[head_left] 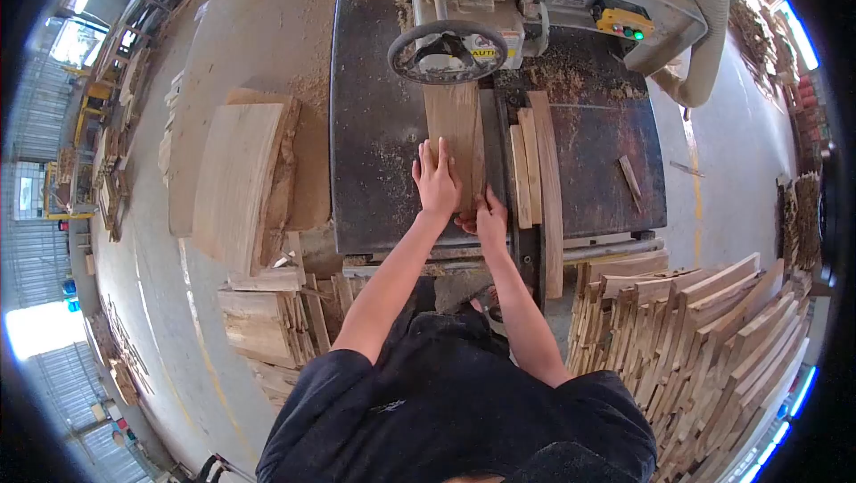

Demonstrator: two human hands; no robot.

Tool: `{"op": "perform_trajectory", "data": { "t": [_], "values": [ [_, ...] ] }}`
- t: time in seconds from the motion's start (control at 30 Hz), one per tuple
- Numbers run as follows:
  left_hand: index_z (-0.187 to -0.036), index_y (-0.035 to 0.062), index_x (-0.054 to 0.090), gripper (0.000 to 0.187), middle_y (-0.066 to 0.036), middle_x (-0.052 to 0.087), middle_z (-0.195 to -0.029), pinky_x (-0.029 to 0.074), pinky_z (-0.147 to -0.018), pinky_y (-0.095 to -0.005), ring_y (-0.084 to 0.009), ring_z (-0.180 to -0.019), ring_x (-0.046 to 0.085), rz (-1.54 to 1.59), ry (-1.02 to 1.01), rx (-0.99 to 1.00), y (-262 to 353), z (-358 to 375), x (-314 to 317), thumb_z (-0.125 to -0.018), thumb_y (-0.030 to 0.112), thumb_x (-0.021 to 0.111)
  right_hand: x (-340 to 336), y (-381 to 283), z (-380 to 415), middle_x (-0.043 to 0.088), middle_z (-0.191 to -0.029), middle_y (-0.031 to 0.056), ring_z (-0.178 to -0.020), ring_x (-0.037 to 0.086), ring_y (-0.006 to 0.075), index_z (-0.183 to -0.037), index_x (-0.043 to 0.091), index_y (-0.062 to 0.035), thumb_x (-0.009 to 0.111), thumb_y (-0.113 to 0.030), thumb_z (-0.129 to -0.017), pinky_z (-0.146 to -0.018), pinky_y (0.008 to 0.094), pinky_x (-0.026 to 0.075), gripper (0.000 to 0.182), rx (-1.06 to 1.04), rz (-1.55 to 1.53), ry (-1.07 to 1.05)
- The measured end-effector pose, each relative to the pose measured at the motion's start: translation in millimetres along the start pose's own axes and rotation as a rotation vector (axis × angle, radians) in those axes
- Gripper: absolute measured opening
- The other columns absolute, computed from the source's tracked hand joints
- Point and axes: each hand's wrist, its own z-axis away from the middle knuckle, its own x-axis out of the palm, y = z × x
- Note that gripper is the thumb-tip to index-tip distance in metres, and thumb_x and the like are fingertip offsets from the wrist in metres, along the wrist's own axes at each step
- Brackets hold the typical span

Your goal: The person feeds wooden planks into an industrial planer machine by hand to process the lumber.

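A wooden board (456, 117) lies lengthwise on the dark saw table (379, 162), its far end under the machine head with the black handwheel (448, 52). Flat on the board's left part rests my left hand (437, 181), fingers stretched forward. My right hand (489, 215) grips the board's near right corner, with the thumb on top and the fingers partly hidden below. Just right of the board runs a metal fence (506, 153). The blade is not visible.
Beyond the fence lie narrow wood strips (546, 189) and a small offcut (629, 181). Wide boards (236, 180) are stacked at left. Piled planks (695, 331) stand at lower right. A hose (709, 37) hangs at upper right, near a control box (624, 21) with a lit green button.
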Motion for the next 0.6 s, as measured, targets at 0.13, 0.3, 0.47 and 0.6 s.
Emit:
{"op": "perform_trajectory", "data": {
  "t": [0.13,0.3,0.47,0.6],
  "values": [
    [-0.151,0.0073,0.04,0.05,-0.025,0.039,-0.152,0.025,-0.115,-0.0542,-0.0403,-0.144,0.034,-0.038,0.007,-0.023,-3,-20,6,-0.103,0.023,0.045,11,-6,-18,0.069,-0.072,0.0088,-0.061,0.07,0.0198,-0.155,0.035,-0.0125,0.045,-0.017,-0.107,-0.051,0.0286,0.053,0.049,-0.065,-0.041,0.033],
    [-0.151,-0.0024,0.033,0.053,-0.024,0.037,-0.153,0.026,-0.115,-0.0521,-0.0383,-0.146,0.031,0.076,0.038,-0.066,-4,-58,4,-0.105,0.022,0.042,19,6,-64,0.069,-0.097,0.0119,-0.073,0.065,0.0134,-0.157,0.032,-0.0089,0.049,-0.022,-0.107,-0.061,0.0304,0.054,0.054,-0.261,-0.026,0.199],
    [-0.15,-0.0029,0.035,0.055,-0.022,0.042,-0.151,0.03,-0.112,-0.0518,-0.0371,-0.143,0.037,0.251,0.114,-0.192,-6,-76,11,-0.104,0.026,0.042,69,17,-53,0.064,-0.079,0.0113,-0.06,0.061,0.0193,-0.116,0.06,-0.0015,0.05,-0.029,-0.106,-0.051,0.0347,0.048,0.031,-0.799,0.298,0.64],
    [-0.149,-0.0002,0.037,0.059,-0.024,0.042,-0.148,0.032,-0.11,-0.052,-0.0386,-0.139,0.04,0.41,0.19,-0.203,-57,-113,7,-0.101,0.029,0.052,56,30,-70,0.062,-0.077,0.0134,-0.056,0.061,0.0227,-0.102,0.06,-0.0011,0.052,-0.032,-0.106,-0.05,0.0358,0.048,0.032,-0.929,0.679,0.58]
  ]
}}
